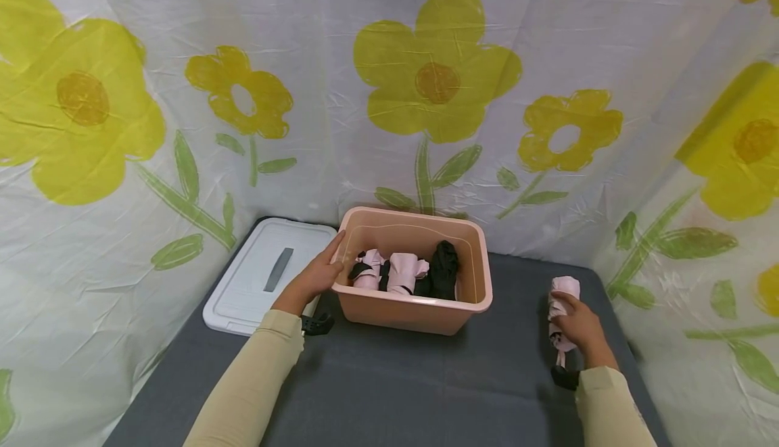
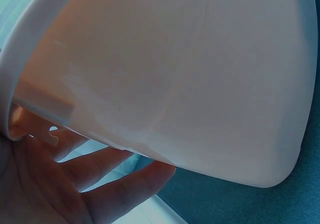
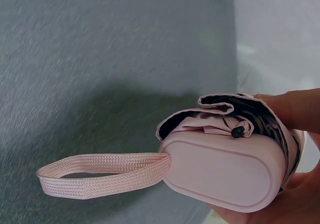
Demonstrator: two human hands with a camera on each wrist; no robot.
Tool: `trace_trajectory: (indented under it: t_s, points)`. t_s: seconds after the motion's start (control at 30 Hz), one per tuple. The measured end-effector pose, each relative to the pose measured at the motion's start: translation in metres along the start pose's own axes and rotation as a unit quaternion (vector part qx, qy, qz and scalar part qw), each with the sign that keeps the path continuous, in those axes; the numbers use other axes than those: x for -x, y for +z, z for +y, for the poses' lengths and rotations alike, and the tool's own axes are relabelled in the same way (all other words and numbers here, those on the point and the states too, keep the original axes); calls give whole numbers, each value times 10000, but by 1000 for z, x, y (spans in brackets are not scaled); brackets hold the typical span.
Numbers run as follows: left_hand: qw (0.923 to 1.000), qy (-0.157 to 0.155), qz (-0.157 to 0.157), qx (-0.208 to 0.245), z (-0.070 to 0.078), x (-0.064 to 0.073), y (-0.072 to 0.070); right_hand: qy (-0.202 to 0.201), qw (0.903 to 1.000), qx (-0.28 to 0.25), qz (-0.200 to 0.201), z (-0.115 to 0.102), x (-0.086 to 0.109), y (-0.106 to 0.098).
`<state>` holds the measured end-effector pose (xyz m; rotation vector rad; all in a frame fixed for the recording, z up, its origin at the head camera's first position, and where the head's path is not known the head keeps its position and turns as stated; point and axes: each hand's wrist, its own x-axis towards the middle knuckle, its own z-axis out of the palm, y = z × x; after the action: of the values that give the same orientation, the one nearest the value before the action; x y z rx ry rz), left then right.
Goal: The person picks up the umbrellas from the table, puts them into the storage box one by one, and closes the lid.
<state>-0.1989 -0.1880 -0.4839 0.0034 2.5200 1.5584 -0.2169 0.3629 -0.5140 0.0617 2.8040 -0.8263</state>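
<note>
My right hand (image 1: 581, 328) grips a pink folded umbrella (image 1: 564, 291) above the right part of the table. The right wrist view shows the oval handle end of this umbrella (image 3: 220, 174), with a woven wrist loop (image 3: 100, 176) hanging from it and loose fabric folds above. My left hand (image 1: 313, 278) holds the left rim of a pink plastic storage bin (image 1: 402, 312); in the left wrist view its fingers (image 2: 130, 186) lie along the bin's outer wall (image 2: 200, 84). Inside the bin, pink folded umbrellas (image 1: 403, 271) lie beside a black folded bundle (image 1: 444, 271).
A white lid (image 1: 243, 291) with a grey handle (image 1: 278, 270) lies on the table left of the bin. Dark grey cloth covers the table (image 1: 426, 393). A white curtain (image 1: 322, 129) printed with yellow flowers hangs behind and along both sides.
</note>
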Motion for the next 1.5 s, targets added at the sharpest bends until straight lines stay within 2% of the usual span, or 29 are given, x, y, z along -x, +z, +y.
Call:
trace_trajectory:
  t_s: [0.73, 1.2, 1.5]
  points:
    - [9997, -106, 2, 238, -3, 0, 1, -585, 9980, -76, 219, -50, 12, -15]
    - [9998, -71, -12, 182, -2, 0, 1, -822, 9958, -103, 385, -82, 19, -26]
    - [9998, -112, -33, 158, 1, 1, 1, -925, 9951, -38, 341, -106, 27, -33]
